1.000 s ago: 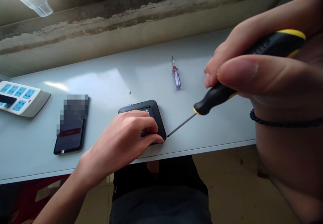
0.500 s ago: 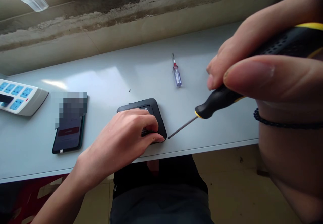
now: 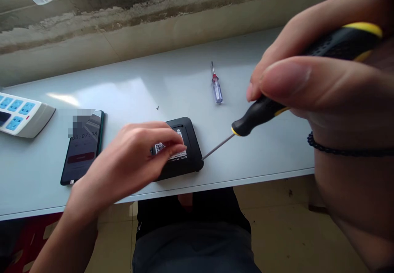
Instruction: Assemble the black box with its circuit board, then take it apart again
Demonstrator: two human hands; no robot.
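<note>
- the left hand (image 3: 123, 162) is at centre left, blurred, its fingers (image 3: 172, 144) curved over a black rounded-square electronic device (image 3: 192, 162); the fingertips are on or just above the device's white qr-code label (image 3: 163, 148), and from this view i cannot tell whether the hand grips the device
- the device lies flat near the table's front edge, just below the middle of the frame
- the right hand (image 3: 317, 88) fills the right side in a narrow pinch, thumb and fingers closed around a black and yellow screwdriver (image 3: 255, 119)
- the screwdriver's thin metal shaft (image 3: 218, 146) slants down and left, its tip at the device's right edge, touching it or just beside it
- a black braided bracelet (image 3: 344, 148) circles the right wrist
- a small screwdriver with a clear blue handle (image 3: 217, 90) lies on the white table (image 3: 154, 88) above the device, with a tiny screw (image 3: 157, 108) to its left
- at left stand a phone (image 3: 81, 148) showing a timer, partly pixelated, and, at the frame's edge, a white power strip with blue sockets (image 3: 18, 119)
</note>
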